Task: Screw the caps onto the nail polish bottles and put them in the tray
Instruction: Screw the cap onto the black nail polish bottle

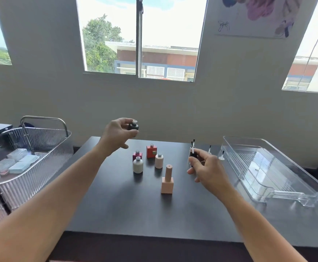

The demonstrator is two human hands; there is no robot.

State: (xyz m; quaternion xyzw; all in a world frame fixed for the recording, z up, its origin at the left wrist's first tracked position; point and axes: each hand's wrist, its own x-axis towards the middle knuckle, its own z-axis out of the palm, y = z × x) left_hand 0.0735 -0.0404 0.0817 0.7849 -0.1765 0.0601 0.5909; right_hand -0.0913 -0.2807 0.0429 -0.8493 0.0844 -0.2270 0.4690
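- The left hand (117, 134) is raised above the far left part of the dark table (135, 210); thumb and fingers are closed round a small black bottle (133, 126), upright, its threaded neck bare.
- The right hand (209, 170) is lifted over the table's right half, fingertips pinched on a black cap (192, 159) whose white brush stem points up.
- Between the hands four uncapped bottles stand in a loose cluster: a white round bottle (138, 165) nearest, a dark red square bottle (137, 155) just behind it, a red square bottle (151, 151) farthest, and a pale pink round bottle (159, 161) to the right.
- Nearer than the cluster, apart from it, stands a peach square bottle (167, 181) with its tall cap already on.
- More brush caps (221, 156) stand brush-up just beyond the right hand, partly hidden by it; their number cannot be told.
- The clear plastic tray (305, 188) lies at the table's right edge, with no bottle in it.
- No label or brand can be read on any bottle; a mark on the red one's face is too small to make out.
- At far left a ribbed clear basket (40, 157) with a metal handle holds pale packets.
- On the wall above right hangs a floral picture (258, 16) with a scrawled, illegible signature.
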